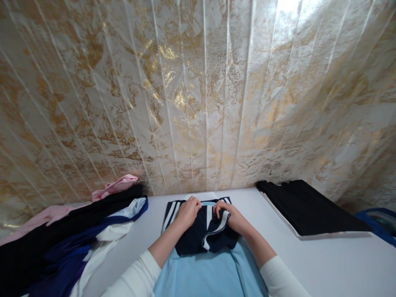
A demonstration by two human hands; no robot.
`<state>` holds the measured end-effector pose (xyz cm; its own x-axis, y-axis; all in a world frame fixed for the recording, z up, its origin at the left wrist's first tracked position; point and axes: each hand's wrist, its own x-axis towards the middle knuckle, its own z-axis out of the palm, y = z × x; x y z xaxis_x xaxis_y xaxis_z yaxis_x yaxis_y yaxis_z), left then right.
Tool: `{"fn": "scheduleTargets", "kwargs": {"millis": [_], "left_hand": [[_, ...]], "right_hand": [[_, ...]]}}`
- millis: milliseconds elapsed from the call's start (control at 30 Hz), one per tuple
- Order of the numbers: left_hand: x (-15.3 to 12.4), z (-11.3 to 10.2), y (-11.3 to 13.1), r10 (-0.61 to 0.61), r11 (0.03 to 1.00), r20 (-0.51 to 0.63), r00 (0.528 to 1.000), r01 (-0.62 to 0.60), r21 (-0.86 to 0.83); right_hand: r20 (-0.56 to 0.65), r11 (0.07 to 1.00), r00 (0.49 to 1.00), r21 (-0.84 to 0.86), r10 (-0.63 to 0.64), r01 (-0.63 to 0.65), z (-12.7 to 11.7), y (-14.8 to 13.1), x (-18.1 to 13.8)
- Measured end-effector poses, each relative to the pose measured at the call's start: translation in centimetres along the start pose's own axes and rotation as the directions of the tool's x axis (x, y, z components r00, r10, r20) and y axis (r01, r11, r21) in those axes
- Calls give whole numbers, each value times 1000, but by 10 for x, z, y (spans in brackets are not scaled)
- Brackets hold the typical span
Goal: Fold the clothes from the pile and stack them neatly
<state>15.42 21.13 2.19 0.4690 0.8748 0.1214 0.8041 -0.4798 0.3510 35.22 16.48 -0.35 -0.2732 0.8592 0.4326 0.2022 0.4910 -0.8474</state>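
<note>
A light blue garment (210, 274) with a navy, white-striped collar (207, 233) lies on the white table (324, 264) in front of me. My left hand (188, 211) rests closed on the left part of the collar, fingers curled into the cloth. My right hand (229, 216) is closed on a folded flap of the navy striped collar at its right side. Both forearms wear white sleeves.
A heap of clothes lies at the left: black (37, 251), navy and white (102, 235), pink (114, 186). A folded black garment (309, 208) sits on a white board at the right. A blue bin (380, 225) shows at the far right. A gold-patterned curtain (198, 90) hangs behind.
</note>
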Motion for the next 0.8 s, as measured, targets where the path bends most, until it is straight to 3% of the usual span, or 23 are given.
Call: {"fn": "scheduleTargets", "kwargs": {"millis": [367, 800], "left_hand": [[7, 7, 2, 26, 998, 36, 999, -28, 51], [6, 5, -11, 5, 991, 2, 1000, -5, -131]], "right_hand": [[8, 1000, 1000, -1, 4, -4, 0, -1, -1], [6, 1000, 1000, -3, 11, -11, -1, -1, -1]]}}
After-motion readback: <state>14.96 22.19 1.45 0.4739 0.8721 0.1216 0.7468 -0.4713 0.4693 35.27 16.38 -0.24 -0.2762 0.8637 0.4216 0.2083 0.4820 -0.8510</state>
